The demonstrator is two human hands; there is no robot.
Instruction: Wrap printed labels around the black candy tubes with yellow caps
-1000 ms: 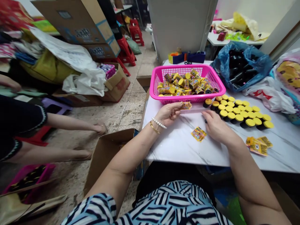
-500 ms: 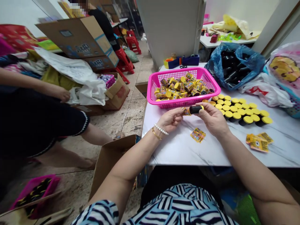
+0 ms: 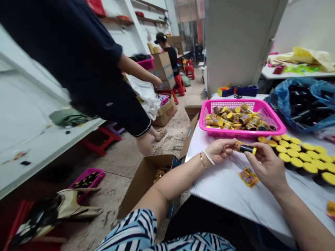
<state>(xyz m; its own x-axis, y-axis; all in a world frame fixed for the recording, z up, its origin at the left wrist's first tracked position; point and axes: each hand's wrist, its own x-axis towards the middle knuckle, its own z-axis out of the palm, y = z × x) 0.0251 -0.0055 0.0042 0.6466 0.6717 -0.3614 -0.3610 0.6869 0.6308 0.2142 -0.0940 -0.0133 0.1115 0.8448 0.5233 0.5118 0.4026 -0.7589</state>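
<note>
- The left hand (image 3: 221, 150), at centre right of the frame, is curled almost shut, its fingertips pinching a small yellow printed packet (image 3: 237, 145).
- The right hand (image 3: 267, 167) is nearly closed too, with finger and thumb around a short black tube (image 3: 246, 149) that has a yellow cap (image 3: 254, 151). The tube is held level just above the counter (image 3: 222, 190), between the two hands.
- The packet meets the tube's open-looking end, but the fingers hide whether it sits inside.
- The tube looks light, stiff and smooth, so it may slip; a firm pinch around its body should hold it best.
- The packet looks thin, soft and easily creased, so it is best held lightly by its edge.
- A pink plastic basket (image 3: 242, 133), upper right of the hands, holds a heap of packed tubes (image 3: 239, 118).
- Rows of capped tubes (image 3: 300, 158) stand upright on the counter at the right edge of the frame.
- A loose packet (image 3: 248, 177) lies on the counter below the right hand.
- A blue bag of black tubes (image 3: 303, 104) sits in the upper right.
- A co-worker (image 3: 91, 69) stands at the upper left, beyond an open cardboard box (image 3: 146, 181) on the floor.
</note>
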